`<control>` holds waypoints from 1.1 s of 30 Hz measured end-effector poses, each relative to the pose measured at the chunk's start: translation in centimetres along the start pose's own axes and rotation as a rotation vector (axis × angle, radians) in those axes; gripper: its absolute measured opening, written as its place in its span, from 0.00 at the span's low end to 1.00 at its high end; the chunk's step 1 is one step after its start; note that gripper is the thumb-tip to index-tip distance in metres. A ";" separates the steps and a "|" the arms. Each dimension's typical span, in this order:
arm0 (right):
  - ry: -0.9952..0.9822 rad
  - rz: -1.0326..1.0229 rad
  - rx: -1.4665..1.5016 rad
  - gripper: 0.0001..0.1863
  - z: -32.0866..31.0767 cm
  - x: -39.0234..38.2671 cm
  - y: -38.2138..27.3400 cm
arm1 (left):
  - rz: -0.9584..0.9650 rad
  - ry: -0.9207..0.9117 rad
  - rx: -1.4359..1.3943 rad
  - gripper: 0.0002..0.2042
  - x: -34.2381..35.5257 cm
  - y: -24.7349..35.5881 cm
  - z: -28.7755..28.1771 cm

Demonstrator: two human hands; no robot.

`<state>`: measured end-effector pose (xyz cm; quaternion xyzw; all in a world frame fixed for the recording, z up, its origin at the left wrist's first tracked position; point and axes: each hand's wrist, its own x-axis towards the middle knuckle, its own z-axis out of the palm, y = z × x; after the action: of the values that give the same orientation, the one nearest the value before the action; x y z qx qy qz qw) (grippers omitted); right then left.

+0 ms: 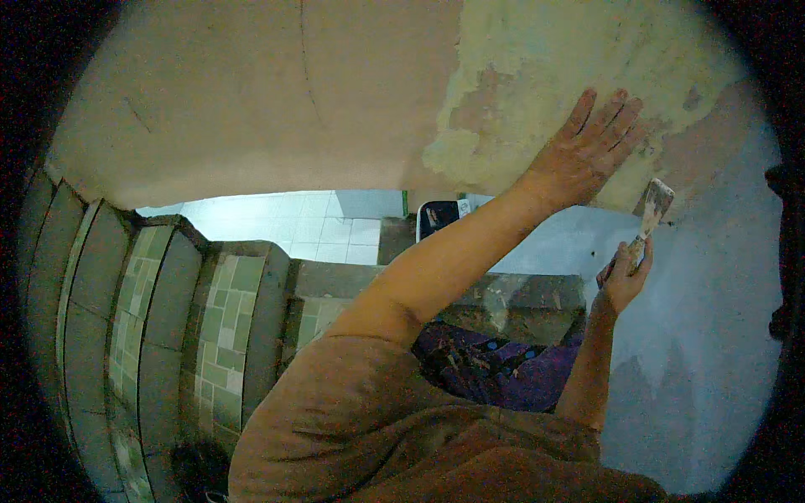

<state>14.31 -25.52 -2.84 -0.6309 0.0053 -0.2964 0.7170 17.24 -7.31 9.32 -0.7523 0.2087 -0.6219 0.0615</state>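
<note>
My left hand (589, 152) lies with its fingers stretched out against the wall, over a patch where the paint is stripped and the surface is yellowish (520, 92). It holds nothing. Lower and to the right, my right hand (625, 275) is closed around the handle of a scraper (657, 199). The scraper's flat blade, smeared with whitish residue, points up at the bottom edge of the patchy area, close to the wall. Whether the blade touches the wall I cannot tell.
Stairs with green and white tiled risers (226, 310) run along the left. Beyond the wall's lower edge lie a white tiled floor (293, 220) and a dark, white-rimmed object (438, 216). A pale blue wall (696, 335) stands at right. Dark purple patterned cloth (495, 360) shows below my arm.
</note>
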 end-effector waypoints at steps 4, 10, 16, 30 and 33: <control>-0.001 0.033 0.013 0.25 -0.2 -0.2 -1.4 | -0.023 -0.016 -0.104 0.27 0.1 0.0 0.0; -0.089 0.018 -0.048 0.26 -0.4 -0.3 -3.1 | -0.081 -0.100 -0.123 0.28 -0.4 -0.5 -0.4; -0.174 -0.269 -0.288 0.23 0.7 -0.6 -2.3 | -0.101 -0.131 -0.100 0.31 -1.0 -0.2 -0.7; -0.092 -0.284 -0.269 0.18 3.0 -0.3 -1.8 | -0.062 -0.082 -0.060 0.32 -0.7 -0.2 -0.5; -0.074 -0.293 -0.102 0.19 3.3 0.1 -2.8 | -0.066 -0.098 -0.097 0.31 -0.6 -0.3 -0.8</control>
<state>14.44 -22.68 0.42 -0.6711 -0.0980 -0.3736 0.6327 16.47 -6.62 9.03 -0.7904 0.2104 -0.5751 0.0143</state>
